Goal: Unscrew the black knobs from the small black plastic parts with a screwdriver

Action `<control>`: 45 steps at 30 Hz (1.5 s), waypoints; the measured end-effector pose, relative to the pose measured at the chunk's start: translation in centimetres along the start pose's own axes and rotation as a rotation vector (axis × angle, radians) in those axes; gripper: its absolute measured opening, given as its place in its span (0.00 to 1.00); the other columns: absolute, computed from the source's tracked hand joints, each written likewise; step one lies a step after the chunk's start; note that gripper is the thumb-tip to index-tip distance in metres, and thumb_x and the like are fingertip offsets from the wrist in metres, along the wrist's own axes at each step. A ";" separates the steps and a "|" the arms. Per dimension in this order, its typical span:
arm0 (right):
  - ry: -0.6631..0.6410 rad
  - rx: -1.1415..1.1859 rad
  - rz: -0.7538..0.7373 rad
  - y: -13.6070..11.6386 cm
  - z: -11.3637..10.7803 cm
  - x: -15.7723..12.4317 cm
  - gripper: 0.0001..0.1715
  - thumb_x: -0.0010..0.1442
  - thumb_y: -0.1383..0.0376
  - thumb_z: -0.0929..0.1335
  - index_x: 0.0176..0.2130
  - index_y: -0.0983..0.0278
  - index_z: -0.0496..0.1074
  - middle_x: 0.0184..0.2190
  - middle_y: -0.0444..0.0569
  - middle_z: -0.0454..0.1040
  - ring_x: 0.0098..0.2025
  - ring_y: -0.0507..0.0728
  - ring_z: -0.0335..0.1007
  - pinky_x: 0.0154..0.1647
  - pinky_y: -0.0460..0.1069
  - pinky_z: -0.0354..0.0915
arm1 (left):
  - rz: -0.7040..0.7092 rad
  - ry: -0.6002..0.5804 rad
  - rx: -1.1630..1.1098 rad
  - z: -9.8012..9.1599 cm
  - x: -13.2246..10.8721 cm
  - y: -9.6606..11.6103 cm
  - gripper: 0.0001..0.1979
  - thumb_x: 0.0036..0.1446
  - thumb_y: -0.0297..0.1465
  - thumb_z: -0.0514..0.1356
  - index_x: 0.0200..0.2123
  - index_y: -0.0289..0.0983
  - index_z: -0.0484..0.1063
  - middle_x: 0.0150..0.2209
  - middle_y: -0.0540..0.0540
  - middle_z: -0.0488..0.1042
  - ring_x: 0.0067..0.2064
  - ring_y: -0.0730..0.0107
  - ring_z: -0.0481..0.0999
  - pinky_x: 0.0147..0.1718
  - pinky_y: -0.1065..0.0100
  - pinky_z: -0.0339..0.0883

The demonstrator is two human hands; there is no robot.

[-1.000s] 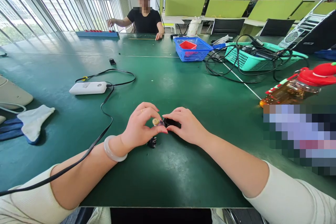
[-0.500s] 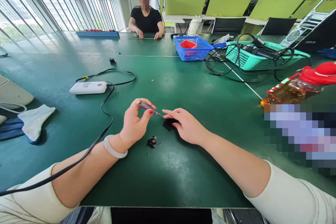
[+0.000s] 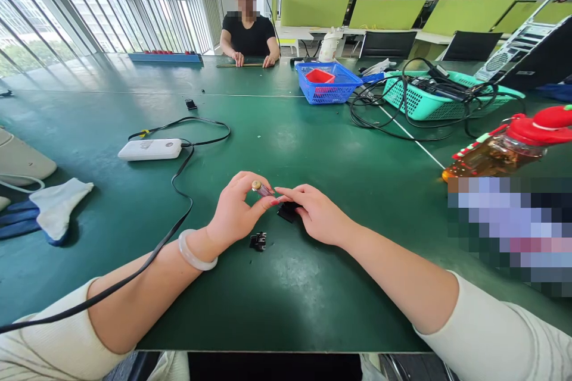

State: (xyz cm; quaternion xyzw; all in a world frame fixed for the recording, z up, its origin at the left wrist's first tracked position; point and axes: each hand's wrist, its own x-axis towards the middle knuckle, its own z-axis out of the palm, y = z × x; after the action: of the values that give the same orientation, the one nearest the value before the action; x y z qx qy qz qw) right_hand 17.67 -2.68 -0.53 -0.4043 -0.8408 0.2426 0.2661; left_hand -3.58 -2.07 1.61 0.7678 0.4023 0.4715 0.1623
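My left hand (image 3: 239,208) grips a small screwdriver (image 3: 260,188) by its clear handle; the handle's end points up towards me and the shaft is mostly hidden by the fingers. My right hand (image 3: 319,214) has its fingers closed on a small black part (image 3: 288,211), which rests at the green table (image 3: 295,303). The fingertips of both hands nearly meet above that part. Nearer to me, below the left fingers, lies a second small black piece (image 3: 258,241) with metal bits.
A white power bank (image 3: 151,149) with a black cable (image 3: 181,190) lies left, beyond gloves (image 3: 58,208). Blue basket (image 3: 328,86), teal basket (image 3: 424,104) and red-lidded bottle (image 3: 504,152) stand right. A person (image 3: 248,33) sits across the table.
My left hand has shifted right, closer to the black part, and the screwdriver has swung so its handle end faces me more. My right hand stays nearly in place.
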 end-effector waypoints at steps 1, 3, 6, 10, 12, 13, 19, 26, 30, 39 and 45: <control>-0.004 0.006 0.000 0.1 0.0 0.0 0.37 0.59 0.81 0.59 0.63 0.57 0.65 0.48 0.51 0.75 0.52 0.56 0.71 0.59 0.60 0.69 | -0.047 0.018 -0.001 0.0 0.1 -0.1 0.08 0.55 0.37 0.66 0.30 0.40 0.71 0.31 0.49 0.76 0.35 0.64 0.75 0.37 0.62 0.70; -0.013 0.018 0.004 0.1 0.0 -0.1 0.37 0.59 0.80 0.58 0.63 0.57 0.65 0.49 0.51 0.74 0.52 0.55 0.72 0.59 0.60 0.69 | -0.144 0.058 -0.004 0.1 0.2 -0.4 0.10 0.54 0.37 0.66 0.29 0.39 0.69 0.29 0.50 0.75 0.32 0.66 0.74 0.36 0.64 0.69; -0.015 0.026 0.005 0.0 0.0 -0.1 0.37 0.60 0.80 0.57 0.63 0.57 0.65 0.50 0.52 0.74 0.52 0.55 0.73 0.59 0.59 0.69 | -0.226 0.100 -0.030 0.2 0.3 -1.1 0.13 0.53 0.39 0.66 0.29 0.39 0.68 0.28 0.51 0.75 0.32 0.66 0.74 0.35 0.64 0.67; 0.020 -0.007 -0.019 -0.4 0.0 -0.1 0.31 0.63 0.77 0.59 0.62 0.60 0.66 0.49 0.54 0.75 0.53 0.57 0.73 0.59 0.59 0.69 | -0.190 0.048 -0.143 0.2 0.2 -1.4 0.12 0.53 0.40 0.67 0.30 0.38 0.69 0.29 0.49 0.75 0.33 0.66 0.74 0.37 0.64 0.68; 0.022 -0.055 -0.011 -0.6 -0.1 0.1 0.27 0.63 0.73 0.64 0.60 0.60 0.68 0.48 0.53 0.76 0.52 0.58 0.73 0.57 0.60 0.70 | -0.140 -0.010 -0.227 0.2 0.1 -1.1 0.13 0.53 0.40 0.68 0.30 0.38 0.70 0.30 0.48 0.76 0.34 0.66 0.75 0.37 0.64 0.69; 0.017 -0.076 -0.001 -0.6 -0.1 0.1 0.26 0.63 0.71 0.66 0.59 0.59 0.69 0.47 0.53 0.77 0.51 0.59 0.73 0.56 0.60 0.71 | -0.115 -0.039 -0.265 0.1 0.0 -0.9 0.13 0.53 0.40 0.68 0.30 0.38 0.71 0.30 0.48 0.76 0.34 0.66 0.75 0.36 0.64 0.69; -0.011 -0.030 -0.020 -0.3 -0.5 0.1 0.31 0.60 0.78 0.62 0.58 0.57 0.71 0.51 0.49 0.78 0.52 0.58 0.74 0.57 0.59 0.70 | 0.007 -0.077 -0.345 0.0 -0.3 -0.6 0.12 0.56 0.40 0.67 0.32 0.38 0.73 0.32 0.45 0.77 0.35 0.65 0.76 0.37 0.63 0.71; 0.102 -0.095 -0.060 -0.1 -0.3 -0.1 0.25 0.60 0.73 0.66 0.57 0.62 0.70 0.56 0.52 0.74 0.61 0.62 0.65 0.63 0.63 0.63 | -0.016 0.133 -0.319 0.0 -0.4 -1.2 0.09 0.62 0.38 0.61 0.39 0.38 0.70 0.35 0.46 0.78 0.38 0.65 0.78 0.41 0.64 0.71; 0.095 -0.164 0.004 0.1 -0.4 0.2 0.16 0.62 0.66 0.70 0.50 0.61 0.75 0.45 0.52 0.79 0.49 0.62 0.70 0.55 0.62 0.67 | 0.021 0.107 -0.263 0.1 -0.4 -1.2 0.07 0.63 0.36 0.62 0.38 0.39 0.71 0.36 0.46 0.78 0.38 0.66 0.78 0.41 0.64 0.71; 0.056 -0.202 0.025 -0.5 -0.4 0.1 0.19 0.62 0.65 0.70 0.53 0.62 0.74 0.45 0.52 0.79 0.50 0.62 0.70 0.53 0.60 0.66 | 0.179 -0.007 -0.127 -0.2 0.0 -0.7 0.11 0.60 0.40 0.63 0.34 0.39 0.72 0.33 0.45 0.78 0.36 0.64 0.77 0.38 0.61 0.71; 0.073 -0.213 0.059 -0.9 0.0 0.2 0.22 0.58 0.54 0.74 0.49 0.62 0.75 0.45 0.51 0.80 0.49 0.62 0.71 0.51 0.59 0.65 | 0.366 -0.104 -0.102 -0.2 -0.1 0.1 0.08 0.59 0.38 0.65 0.36 0.41 0.73 0.32 0.48 0.79 0.39 0.65 0.75 0.39 0.63 0.72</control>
State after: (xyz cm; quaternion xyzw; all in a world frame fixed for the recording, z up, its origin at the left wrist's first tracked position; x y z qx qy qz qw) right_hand 17.06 -3.02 0.02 -0.4634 -0.8393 0.1446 0.2450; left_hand -3.77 -2.25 1.67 0.8423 0.2228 0.4725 0.1332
